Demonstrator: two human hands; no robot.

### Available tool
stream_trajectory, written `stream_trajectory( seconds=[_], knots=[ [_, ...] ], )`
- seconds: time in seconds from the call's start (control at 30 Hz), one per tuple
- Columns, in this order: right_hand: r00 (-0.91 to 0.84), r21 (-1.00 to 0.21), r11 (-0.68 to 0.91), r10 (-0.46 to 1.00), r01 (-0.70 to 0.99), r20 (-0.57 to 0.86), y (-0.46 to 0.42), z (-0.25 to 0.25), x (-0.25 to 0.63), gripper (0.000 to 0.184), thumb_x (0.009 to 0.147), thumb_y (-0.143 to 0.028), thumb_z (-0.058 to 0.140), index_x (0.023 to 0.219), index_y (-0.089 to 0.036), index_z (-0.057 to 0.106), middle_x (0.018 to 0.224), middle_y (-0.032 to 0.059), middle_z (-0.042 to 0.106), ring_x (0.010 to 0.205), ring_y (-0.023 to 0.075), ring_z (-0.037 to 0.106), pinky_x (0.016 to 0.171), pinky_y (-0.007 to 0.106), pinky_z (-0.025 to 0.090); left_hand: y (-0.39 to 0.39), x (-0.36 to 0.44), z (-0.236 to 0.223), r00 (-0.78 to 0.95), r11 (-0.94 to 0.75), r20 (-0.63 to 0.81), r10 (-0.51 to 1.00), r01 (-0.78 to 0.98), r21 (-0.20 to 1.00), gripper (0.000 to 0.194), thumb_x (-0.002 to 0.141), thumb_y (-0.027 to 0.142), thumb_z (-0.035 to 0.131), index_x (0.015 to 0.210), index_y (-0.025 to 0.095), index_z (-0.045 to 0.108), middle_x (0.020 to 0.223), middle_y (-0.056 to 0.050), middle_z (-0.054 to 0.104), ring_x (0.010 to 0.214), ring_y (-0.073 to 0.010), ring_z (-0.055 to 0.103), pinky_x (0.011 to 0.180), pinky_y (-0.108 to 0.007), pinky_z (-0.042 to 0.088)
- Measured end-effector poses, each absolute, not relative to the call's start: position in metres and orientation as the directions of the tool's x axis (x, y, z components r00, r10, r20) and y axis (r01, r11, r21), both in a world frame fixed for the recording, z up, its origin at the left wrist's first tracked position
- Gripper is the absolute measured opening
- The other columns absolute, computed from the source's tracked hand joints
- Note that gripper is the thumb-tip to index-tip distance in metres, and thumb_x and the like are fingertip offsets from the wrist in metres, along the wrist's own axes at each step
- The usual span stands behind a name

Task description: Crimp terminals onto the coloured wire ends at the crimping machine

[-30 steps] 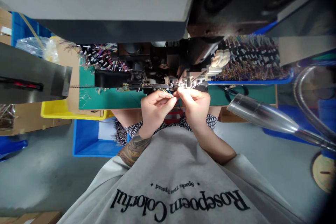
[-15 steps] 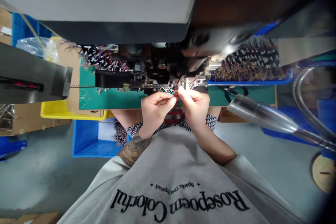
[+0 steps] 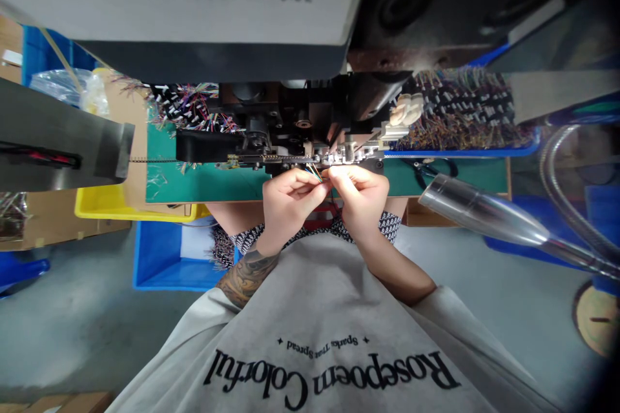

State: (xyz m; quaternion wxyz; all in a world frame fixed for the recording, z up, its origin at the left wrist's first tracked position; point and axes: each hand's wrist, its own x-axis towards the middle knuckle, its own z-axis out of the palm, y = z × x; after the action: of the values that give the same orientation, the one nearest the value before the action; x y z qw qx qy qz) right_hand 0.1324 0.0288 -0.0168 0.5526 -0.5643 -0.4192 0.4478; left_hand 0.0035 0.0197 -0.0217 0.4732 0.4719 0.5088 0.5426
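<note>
My left hand (image 3: pixel 290 203) is closed in a pinch on several thin coloured wires (image 3: pixel 314 171), whose loose ends fan out above the fingertips. Beside it, my right hand (image 3: pixel 359 199) is pinched too, its fingertips close to the same bundle. A wire seems to lie between them, mostly covered by the fingers. Both hands are at the front of a dark crimping machine (image 3: pixel 303 124), just below its small metal tooling (image 3: pixel 346 153). From the left a thin terminal strip (image 3: pixel 154 159) runs into the machine.
A green mat (image 3: pixel 213 184) lies under the machine. Wire bundles (image 3: pixel 460 110) fill a blue tray at right; more wires (image 3: pixel 194 106) lie at left. Pliers (image 3: pixel 426 170) and a metal lamp (image 3: pixel 479 210) are at right. Yellow (image 3: pixel 101 203) and blue bins (image 3: pixel 174 274) stand at left.
Both hands have shifted very slightly to the right, and the wires in my left hand spread differently. The machine's upper right part, blurred before, now looks sharp, and the glare near the tooling has faded.
</note>
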Motion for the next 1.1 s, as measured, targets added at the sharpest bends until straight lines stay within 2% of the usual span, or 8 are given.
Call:
stream_trajectory(
  seconds=[0.27,0.5,0.77,0.93,1.1],
  knots=[
    [0.226,-0.999,-0.044,0.973,0.001,-0.042,0.0307,-0.0149,0.1307,0.031,0.088,-0.037,0.072,0.061,-0.021,0.073,0.057,-0.0013,0.062,0.056,0.0122,0.053,0.058,0.03,0.046,0.0204,0.0032,-0.0225,-0.104,-0.047,0.045,0.994,-0.021,0.999,0.024,0.08,0.034,0.092,0.077,0.019,0.074,0.073,0.0,0.078,0.067,-0.0149,0.077,0.063,-0.024,0.065],
    [0.24,-0.998,-0.036,0.97,-0.046,-0.046,0.0299,-0.0212,0.132,0.026,0.088,-0.038,0.074,0.069,-0.022,0.08,0.055,-0.0028,0.059,0.054,0.0108,0.047,0.055,0.028,0.04,0.02,0.0029,-0.0219,-0.1,-0.061,0.058,0.993,-0.03,0.998,0.019,0.083,0.031,0.089,0.078,0.019,0.074,0.076,-0.001,0.079,0.071,-0.0147,0.078,0.067,-0.024,0.066],
    [0.242,-0.998,-0.039,0.969,-0.057,-0.052,0.0297,-0.0198,0.1309,0.026,0.088,-0.037,0.075,0.069,-0.021,0.08,0.056,-0.002,0.061,0.054,0.0108,0.049,0.055,0.028,0.041,0.0203,0.0025,-0.023,-0.097,-0.068,0.065,0.993,-0.029,0.997,0.021,0.082,0.032,0.091,0.079,0.019,0.074,0.076,-0.001,0.079,0.071,-0.0146,0.078,0.066,-0.024,0.065],
    [0.236,-0.999,-0.008,0.972,-0.05,-0.02,0.031,-0.0165,0.1292,0.03,0.089,-0.033,0.073,0.062,-0.02,0.072,0.056,-0.0022,0.06,0.054,0.0106,0.049,0.055,0.028,0.041,0.0206,0.0024,-0.0241,-0.101,-0.075,0.069,0.993,-0.06,0.995,0.02,0.08,0.029,0.092,0.078,0.019,0.075,0.074,0.001,0.078,0.068,-0.0124,0.076,0.064,-0.02,0.063],
    [0.23,-1.0,0.001,0.973,-0.023,-0.004,0.032,-0.016,0.1283,0.034,0.089,-0.033,0.072,0.057,-0.02,0.067,0.055,-0.0031,0.058,0.054,0.0104,0.051,0.056,0.028,0.043,0.0205,0.0023,-0.0244,-0.108,-0.052,0.049,0.993,-0.023,0.998,0.024,0.081,0.034,0.091,0.078,0.019,0.073,0.074,0.0,0.078,0.068,-0.0141,0.076,0.063,-0.023,0.063]
  ],
)
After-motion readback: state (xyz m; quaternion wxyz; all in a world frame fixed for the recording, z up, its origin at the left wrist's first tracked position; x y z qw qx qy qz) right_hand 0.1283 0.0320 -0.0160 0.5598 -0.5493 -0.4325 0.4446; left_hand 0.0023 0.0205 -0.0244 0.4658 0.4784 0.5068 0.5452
